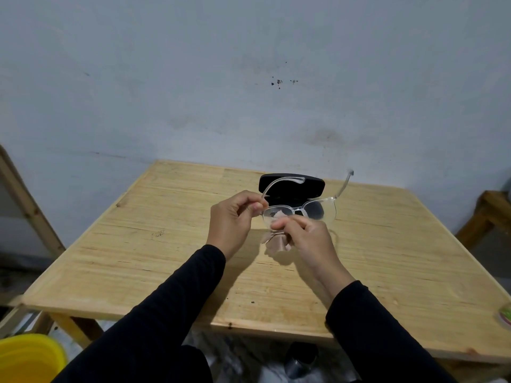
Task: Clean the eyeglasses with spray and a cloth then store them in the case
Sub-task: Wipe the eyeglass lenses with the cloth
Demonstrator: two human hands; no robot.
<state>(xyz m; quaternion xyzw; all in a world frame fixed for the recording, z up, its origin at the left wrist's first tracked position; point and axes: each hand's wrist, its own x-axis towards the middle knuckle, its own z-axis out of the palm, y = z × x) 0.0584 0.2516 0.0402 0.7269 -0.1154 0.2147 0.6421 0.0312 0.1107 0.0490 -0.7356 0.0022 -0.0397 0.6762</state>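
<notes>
Clear-framed eyeglasses are held up above the wooden surface, in front of the case. The left hand is closed in a pinch on the frame's left corner, by the hinge, with the temple arm curving up and back from it. The right hand is closed on a beige cloth; the cloth is pressed to the left lens by the fingertips, with part of it seen through the lens and the rest hanging bunched below the hand. The other temple arm is stuck out to the right, its tip raised against the wall.

The black case is set open on the far part of the surface, lid raised. Its inside is dark and mostly hidden behind the glasses; contents cannot be told. The glasses are not in it.

Both forearms are covered by black sleeves. A yellow tub is seen on the floor at lower left; its contents are not visible. A dark rounded object is seen below the near edge of the surface, too blurred to identify. A small green-and-pink object is cut off at the right edge of the surface.
</notes>
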